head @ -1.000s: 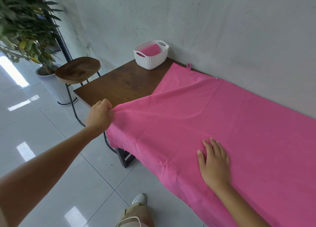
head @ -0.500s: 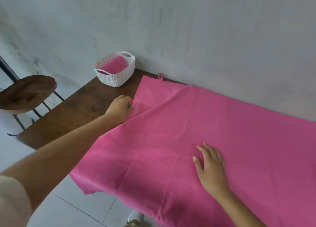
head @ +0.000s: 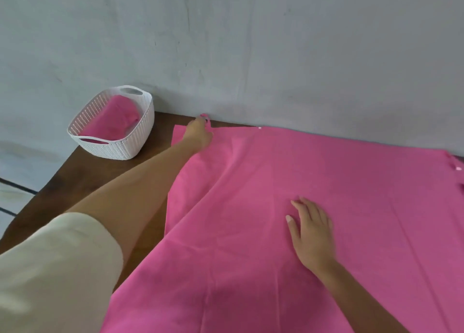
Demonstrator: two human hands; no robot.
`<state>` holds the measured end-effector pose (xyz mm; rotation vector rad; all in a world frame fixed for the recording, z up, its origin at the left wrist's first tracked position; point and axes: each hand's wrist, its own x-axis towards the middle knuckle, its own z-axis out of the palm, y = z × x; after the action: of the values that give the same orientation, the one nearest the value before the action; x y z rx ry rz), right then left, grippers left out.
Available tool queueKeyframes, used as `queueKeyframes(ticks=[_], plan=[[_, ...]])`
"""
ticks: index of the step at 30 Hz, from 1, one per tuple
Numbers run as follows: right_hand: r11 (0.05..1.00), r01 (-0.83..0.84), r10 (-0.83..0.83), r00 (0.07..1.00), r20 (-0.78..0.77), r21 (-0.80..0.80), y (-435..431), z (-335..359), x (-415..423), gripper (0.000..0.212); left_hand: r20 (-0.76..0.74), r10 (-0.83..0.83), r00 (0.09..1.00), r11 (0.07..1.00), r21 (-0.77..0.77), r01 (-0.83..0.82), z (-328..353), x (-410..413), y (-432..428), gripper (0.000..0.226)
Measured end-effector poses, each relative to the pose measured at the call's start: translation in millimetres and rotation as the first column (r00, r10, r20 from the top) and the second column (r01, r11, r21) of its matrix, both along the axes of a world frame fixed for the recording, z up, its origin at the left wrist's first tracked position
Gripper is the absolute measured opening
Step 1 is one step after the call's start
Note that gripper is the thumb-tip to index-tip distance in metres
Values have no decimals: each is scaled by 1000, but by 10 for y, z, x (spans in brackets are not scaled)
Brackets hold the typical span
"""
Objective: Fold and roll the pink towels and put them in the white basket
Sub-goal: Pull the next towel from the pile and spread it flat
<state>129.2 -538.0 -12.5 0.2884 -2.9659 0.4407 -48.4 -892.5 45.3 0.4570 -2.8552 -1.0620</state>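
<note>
Left hand point(head: 199, 131): arm stretched across to the back edge of the tabletop point(head: 88, 177), right at the wall point(head: 251, 56). Fingers are blurred, but they look curled onto a corner of the pink towel point(head: 351, 194), beside its hanging loop point(head: 207, 118). A doubled layer of cloth runs from the front edge up to that hand. My read: it's laying the near corner onto the far corner to make the first lengthwise fold.

Right hand point(head: 311, 234): flat, fingers straight and slightly spread, palm down on the towel mid-width, holding nothing. Likely an anchor, so the lower layer doesn't drag along while the other hand pulls.

The towel covers most of the tabletop from mid-left to the right edge of view, its back edge against the wall. The front portion hangs past the front edge. Diagonal creases fan out from the left hand, so the fold isn't flat yet.

White basket point(head: 120, 149): back-left corner of the tabletop, near the wall, well apart from the towel's left edge. One rolled towel point(head: 113, 121) is already in it, with room beside it. It's parked clear of the folding area but within left-arm reach.

Progress: early on this towel, as the fold is incomplete and rolling hasn't started.

Risk: corners misaligned, since the far edge is only partly visible under the hand.
</note>
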Motion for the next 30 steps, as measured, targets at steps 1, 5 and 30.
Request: queueKeyframes(ticks=[1, 5, 30], plan=[[1000, 8, -8, 1000, 0, 8, -11, 2, 19, 59, 31, 15, 999, 1000, 26, -16, -32, -81, 6, 38], [999, 31, -32, 999, 31, 29, -49, 0, 49, 58, 42, 113, 993, 982, 149, -118, -134, -333, -9, 35], [997, 62, -64, 996, 54, 47, -50, 25, 84, 57, -234, 116, 965, 950, 311, -39, -230, -205, -55, 33]])
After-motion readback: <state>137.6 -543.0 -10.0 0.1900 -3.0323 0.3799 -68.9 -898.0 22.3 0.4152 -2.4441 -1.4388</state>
